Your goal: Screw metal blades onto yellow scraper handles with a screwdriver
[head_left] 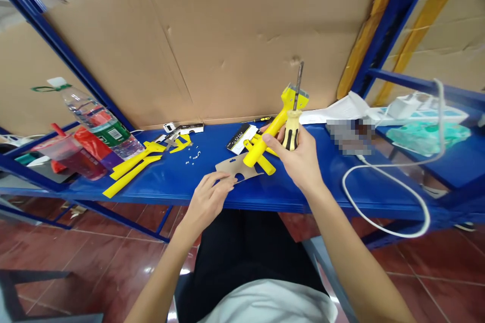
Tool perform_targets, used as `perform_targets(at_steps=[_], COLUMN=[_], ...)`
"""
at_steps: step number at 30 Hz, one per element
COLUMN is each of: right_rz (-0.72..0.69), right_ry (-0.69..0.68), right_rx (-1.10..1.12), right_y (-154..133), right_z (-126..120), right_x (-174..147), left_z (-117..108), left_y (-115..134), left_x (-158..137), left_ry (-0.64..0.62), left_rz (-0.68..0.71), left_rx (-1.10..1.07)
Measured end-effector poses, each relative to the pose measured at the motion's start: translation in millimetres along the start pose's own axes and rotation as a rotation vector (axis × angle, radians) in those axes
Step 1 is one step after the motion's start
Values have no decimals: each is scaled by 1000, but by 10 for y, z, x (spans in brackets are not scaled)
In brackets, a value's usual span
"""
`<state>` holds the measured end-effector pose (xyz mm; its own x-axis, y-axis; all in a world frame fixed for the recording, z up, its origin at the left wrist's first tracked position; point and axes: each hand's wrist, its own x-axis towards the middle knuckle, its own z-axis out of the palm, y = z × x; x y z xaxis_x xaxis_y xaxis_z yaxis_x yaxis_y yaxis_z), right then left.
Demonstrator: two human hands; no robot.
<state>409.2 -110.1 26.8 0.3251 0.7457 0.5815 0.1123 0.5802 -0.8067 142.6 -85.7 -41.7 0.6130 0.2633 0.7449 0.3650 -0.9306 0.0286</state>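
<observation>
My right hand [301, 159] is closed around two things above the table. One is a screwdriver [292, 128], its pale, black-striped handle low and its shaft pointing up. The other is a yellow scraper [275, 123] with a thick round handle and a metal blade at its wide upper end. Fingers bent together, my left hand [210, 194] grips the near-left edge of a brown card [226, 165] with cut-outs. Behind the card and partly hidden by the held scraper lie more yellow parts [266, 165] and a black-and-white printed card [241, 138].
Yellow handle pieces [132, 174], yellow and metal parts [180, 142] and small white bits [194, 155] lie left on the blue table [189, 181]. A water bottle [109, 128] and red cup [76, 156] stand beyond. A white cable [417, 197] loops over the right front edge. Cardboard [246, 40] walls the back.
</observation>
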Motion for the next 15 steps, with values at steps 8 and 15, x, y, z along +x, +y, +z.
perform_targets(at_steps=[8,15], right_rz=[-15,-40], right_ry=[-117,-244], right_rx=[-244,-404], right_y=[28,91], right_z=[104,174], right_x=[-57,-99], left_z=[25,22], left_y=[38,72], left_x=[-67,-130], left_ry=[-63,107], left_rz=[-153,-132], left_rx=[-145,-167])
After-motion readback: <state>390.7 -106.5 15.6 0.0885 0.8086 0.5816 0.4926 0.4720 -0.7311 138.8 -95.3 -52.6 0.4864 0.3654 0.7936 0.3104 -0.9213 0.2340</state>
